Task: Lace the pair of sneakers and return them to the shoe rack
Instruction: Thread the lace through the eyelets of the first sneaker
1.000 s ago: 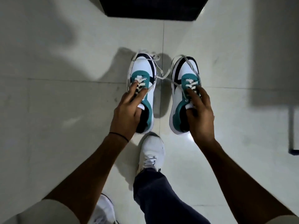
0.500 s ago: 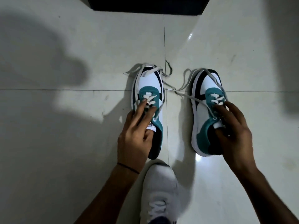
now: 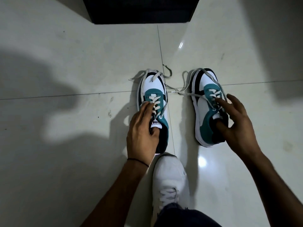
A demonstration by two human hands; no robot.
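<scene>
I see 2 white, teal and black sneakers (image 3: 154,102) on pale tile (image 3: 82,71), laces loose; my left hand (image 3: 142,133) grips one tongue, my right hand (image 3: 236,126) the other.

tiled floor (image 3: 82,161), two sneakers (image 3: 154,102), laces (image 3: 183,90)

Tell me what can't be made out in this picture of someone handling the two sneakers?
- Head view: the left sneaker's opening and heel are covered by the left hand.
- The right sneaker's tongue label is partly behind the right hand.
- The dark object at the top is cut off by the frame edge; whether it is the shoe rack cannot be told.
- The tongue label's lettering on the left sneaker is too small to read surely.
</scene>
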